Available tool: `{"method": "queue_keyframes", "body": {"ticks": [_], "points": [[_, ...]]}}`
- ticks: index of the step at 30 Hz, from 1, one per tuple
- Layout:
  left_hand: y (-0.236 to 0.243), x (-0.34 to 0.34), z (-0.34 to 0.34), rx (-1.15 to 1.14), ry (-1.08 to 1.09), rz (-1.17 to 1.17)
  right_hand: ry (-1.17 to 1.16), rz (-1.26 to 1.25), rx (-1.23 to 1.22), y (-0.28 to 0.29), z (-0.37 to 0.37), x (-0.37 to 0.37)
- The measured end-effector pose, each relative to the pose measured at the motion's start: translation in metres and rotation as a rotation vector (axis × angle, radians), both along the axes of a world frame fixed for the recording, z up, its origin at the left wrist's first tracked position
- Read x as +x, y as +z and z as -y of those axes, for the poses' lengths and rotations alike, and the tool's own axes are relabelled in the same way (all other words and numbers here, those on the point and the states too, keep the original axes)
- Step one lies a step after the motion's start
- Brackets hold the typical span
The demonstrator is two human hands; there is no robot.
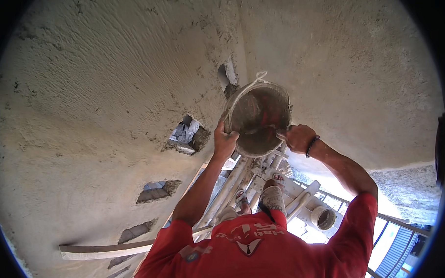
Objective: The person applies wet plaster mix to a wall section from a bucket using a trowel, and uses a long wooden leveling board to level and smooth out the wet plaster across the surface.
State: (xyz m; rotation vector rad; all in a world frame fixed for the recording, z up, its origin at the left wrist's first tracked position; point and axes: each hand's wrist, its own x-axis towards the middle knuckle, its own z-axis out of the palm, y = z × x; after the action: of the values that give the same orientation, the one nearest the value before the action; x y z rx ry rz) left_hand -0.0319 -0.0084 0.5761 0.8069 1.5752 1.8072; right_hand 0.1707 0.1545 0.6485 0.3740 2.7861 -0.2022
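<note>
Bucket (277,98), round-mouthed, grimy grey-brown inside, with a pale handle (244,91).

Person wears a red short-sleeved T-shirt (277,261) w/ white print (268,232), white triangular emblem (248,247) w/ dk tie shape, small bluish badge (192,256) left; also blk beaded bracelet (311,146) right, pale stained legwear (273,198), pale-strapped open footwear (278,177).

On my remote feed I count 1 left hand (226,141), 1 right hand (299,138), 1 bucket (244,112) with 1 handle (241,93), 1 dark bracelet (310,146), 1 red shirt (263,248), 2 sandals (240,195), 1 pale round container (306,214) and at least 5 wall openings (201,137).
</note>
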Motion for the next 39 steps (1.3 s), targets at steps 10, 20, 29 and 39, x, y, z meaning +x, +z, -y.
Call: {"method": "queue_keyframes", "body": {"ticks": [10, 20, 29, 39], "points": [[0.016, -0.001, -0.006, -0.038, -0.095, -0.099, 0.092, -0.094, 0.094, -0.034, 0.011, 0.002], [0.007, 0.001, -0.006, -0.017, 0.034, -0.209, -0.037, -0.137, 0.068, -0.017, 0.005, 0.0], [0.016, 0.009, -0.007, -0.045, 0.008, -0.135, -0.019, -0.137, 0.056, -0.013, 0.017, -0.005], [0.004, 0.022, -0.006, -0.052, 0.15, -0.316, -0.134, -0.244, 0.12, -0.004, 0.02, -0.019]]}}
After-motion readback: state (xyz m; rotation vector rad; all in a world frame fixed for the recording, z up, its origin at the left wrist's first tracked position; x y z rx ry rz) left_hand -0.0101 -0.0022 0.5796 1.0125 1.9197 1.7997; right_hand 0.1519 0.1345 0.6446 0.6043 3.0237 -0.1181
